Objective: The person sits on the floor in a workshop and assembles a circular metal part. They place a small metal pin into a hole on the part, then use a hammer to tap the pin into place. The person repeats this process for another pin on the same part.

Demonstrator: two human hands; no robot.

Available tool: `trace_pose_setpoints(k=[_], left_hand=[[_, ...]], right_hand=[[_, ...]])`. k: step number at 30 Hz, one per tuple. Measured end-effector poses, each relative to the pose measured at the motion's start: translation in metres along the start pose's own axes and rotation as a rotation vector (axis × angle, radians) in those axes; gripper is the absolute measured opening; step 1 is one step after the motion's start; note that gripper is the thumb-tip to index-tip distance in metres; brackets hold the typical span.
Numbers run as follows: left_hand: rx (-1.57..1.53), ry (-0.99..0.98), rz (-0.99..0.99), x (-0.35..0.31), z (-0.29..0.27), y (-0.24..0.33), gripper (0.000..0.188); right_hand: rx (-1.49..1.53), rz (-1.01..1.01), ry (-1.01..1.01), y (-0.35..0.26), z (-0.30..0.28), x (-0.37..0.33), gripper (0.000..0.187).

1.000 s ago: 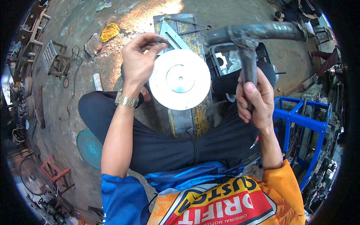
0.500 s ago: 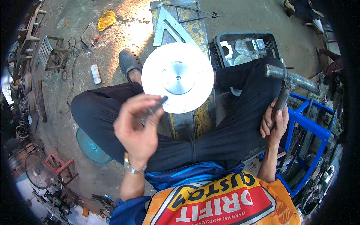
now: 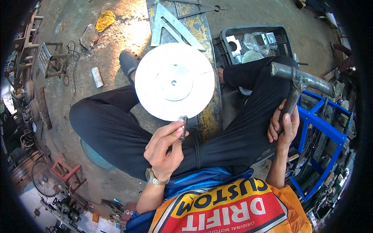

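A bright round metal disc (image 3: pixel 147 83) with a raised hub and a small centre hole lies on the narrow worn bench between my legs. My left hand (image 3: pixel 165 149) is closed round a short dark steel punch (image 3: pixel 184 126), whose upper end is at the disc's near edge; whether it touches is hard to tell. In my right hand (image 3: pixel 284 128), over my right thigh, is the handle of a welded steel hammer (image 3: pixel 305 77). Its pipe-like head points sideways, well apart from the disc.
Beyond the disc, a metal triangle (image 3: pixel 160 29) and a pair of calipers (image 3: pixel 194 14) lie on the bench (image 3: pixel 208 39). A dark plastic crate (image 3: pixel 285 32) of metal parts stands at the right. Nearer on that side is a blue metal frame (image 3: pixel 336 145). A small stool (image 3: pixel 52 62) stands left.
My left hand has moved right and nearer to me, turning the punch more upright. My right hand holds the hammer almost as before. The disc appears further left as the view shifts.
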State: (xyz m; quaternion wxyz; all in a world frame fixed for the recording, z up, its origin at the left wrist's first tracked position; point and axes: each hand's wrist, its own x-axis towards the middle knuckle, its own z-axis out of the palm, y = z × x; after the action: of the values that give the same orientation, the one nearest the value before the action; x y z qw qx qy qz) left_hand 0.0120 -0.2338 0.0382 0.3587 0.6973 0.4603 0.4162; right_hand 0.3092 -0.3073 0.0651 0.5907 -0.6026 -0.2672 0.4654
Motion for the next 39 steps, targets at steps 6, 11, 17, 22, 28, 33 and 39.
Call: trace_pose_setpoints(k=[6,11,17,22,28,33,39], left_hand=[[0.084,-0.016,0.034,0.0002,0.003,-0.0036,0.016],[0.102,-0.016,0.043,0.001,0.0015,-0.0053,0.016],[0.08,-0.023,0.026,0.0008,0.0001,-0.0065,0.015],[0.077,-0.026,0.057,0.0029,0.0002,-0.0084,0.014],[0.078,-0.035,0.069,0.004,-0.0006,-0.0082,0.015],[0.087,-0.044,0.051,0.0048,-0.0017,-0.0076,0.021],[0.102,-0.055,0.049,0.0089,-0.0033,-0.0065,0.018]], right_hand=[[-0.032,0.023,-0.01,0.0003,0.0032,0.0022,0.036],[-0.042,0.042,-0.012,-0.0004,0.0064,0.0036,0.037],[-0.062,0.064,-0.016,-0.0014,0.0079,0.0059,0.038],[-0.055,0.045,-0.009,-0.0006,0.0089,0.0078,0.039],[-0.043,0.058,-0.012,-0.0006,0.0074,0.0081,0.04],[-0.046,0.059,-0.018,-0.0005,0.0062,0.0088,0.04],[-0.06,0.059,-0.003,0.0,0.0058,0.0086,0.042]])
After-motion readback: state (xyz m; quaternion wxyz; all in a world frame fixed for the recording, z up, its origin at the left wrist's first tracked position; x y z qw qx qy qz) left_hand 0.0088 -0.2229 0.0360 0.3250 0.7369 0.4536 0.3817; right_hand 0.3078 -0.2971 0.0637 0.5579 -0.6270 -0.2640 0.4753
